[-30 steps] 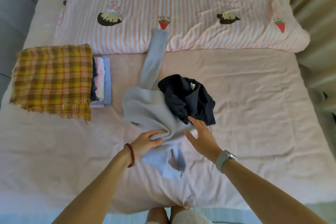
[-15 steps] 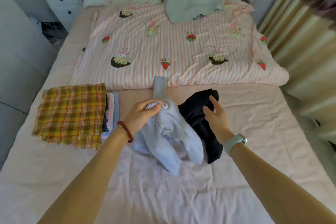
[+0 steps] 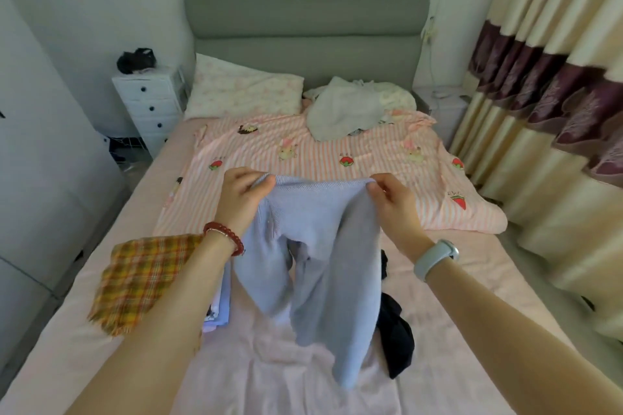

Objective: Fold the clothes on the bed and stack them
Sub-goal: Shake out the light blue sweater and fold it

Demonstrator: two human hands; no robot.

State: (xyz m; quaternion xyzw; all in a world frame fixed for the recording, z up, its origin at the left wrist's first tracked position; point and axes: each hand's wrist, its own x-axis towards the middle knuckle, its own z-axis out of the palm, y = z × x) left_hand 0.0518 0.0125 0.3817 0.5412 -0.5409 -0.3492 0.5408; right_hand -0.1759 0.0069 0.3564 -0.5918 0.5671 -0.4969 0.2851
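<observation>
Lavender-blue knit garment [image 3: 323, 246], held up by us over the middle of the bed [image 3: 472, 296]: top edge stretched between our two hands, body and sleeves hanging in loose folds, lowest tip down near the pink sheet at 6 o'clock.

Left hand [image 3: 241, 194], red bead bracelet at the wrist: thumb and curled fingers pinch the garment's upper corner at 10 o'clock of the cloth.

Right hand [image 3: 392, 199], pale watch band on the wrist: fingers curled, pinching the opposite upper corner at 2 o'clock of the cloth.

Dark navy garment [image 3: 396, 344]: crumpled on the sheet behind and at 4 o'clock of the hanging knit, partly hidden by it.

Yellow plaid cloth [image 3: 141, 276]: folded flat at 9 o'clock of the knit, topping a stack; pale folded edges [image 3: 220, 310] show beneath its right side, behind our left forearm.

Pink striped quilt [image 3: 320, 158] with strawberry and cartoon prints: spread across the far half of the bed at 12 o'clock.

White crumpled bundle [image 3: 350, 108] and patterned pillow [image 3: 242, 87]: against the grey headboard [image 3: 306, 27].

White drawer unit [image 3: 151, 104]: at 10 o'clock, a dark object on top.

Cream and purple curtain [image 3: 556, 111]: along 3 o'clock.
</observation>
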